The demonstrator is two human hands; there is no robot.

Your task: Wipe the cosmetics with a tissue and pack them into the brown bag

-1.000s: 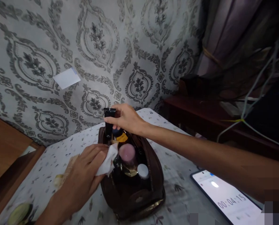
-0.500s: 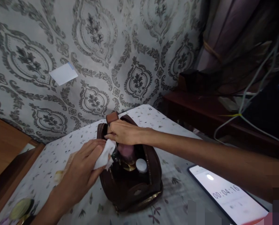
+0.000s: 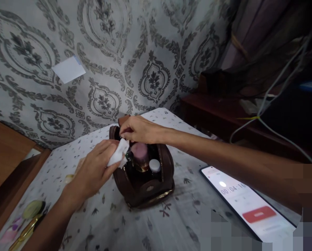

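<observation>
A dark brown zip bag (image 3: 145, 197) stands unzipped on the printed sheet. My left hand (image 3: 99, 164) is closed on a crumpled white tissue (image 3: 118, 153) at the bag's left rim. Across the bag's far end reaches my right hand (image 3: 137, 129), its fingers pinched near the rim beside the brown strap (image 3: 124, 120); what they grip, if anything, is hidden. Inside the bag are a pink-topped container (image 3: 139, 152) with a gold band and a small jar with a white lid (image 3: 155, 165). A dark item near the tissue is too small to name.
A phone (image 3: 246, 198) with a running timer lies on the sheet (image 3: 135, 230) at right. Gold, pink and yellow-green items (image 3: 32, 209) lie at lower left. Patterned wall (image 3: 103, 69) rises behind, with a white card (image 3: 69, 69) on it. Cables (image 3: 266, 97) hang by a dark red table (image 3: 198, 108).
The view has tilted down slightly, so the bag and phone appear higher. My right hand has lifted a little off the bag's opening, uncovering more of the pink-topped container. The tissue stays in my left hand.
</observation>
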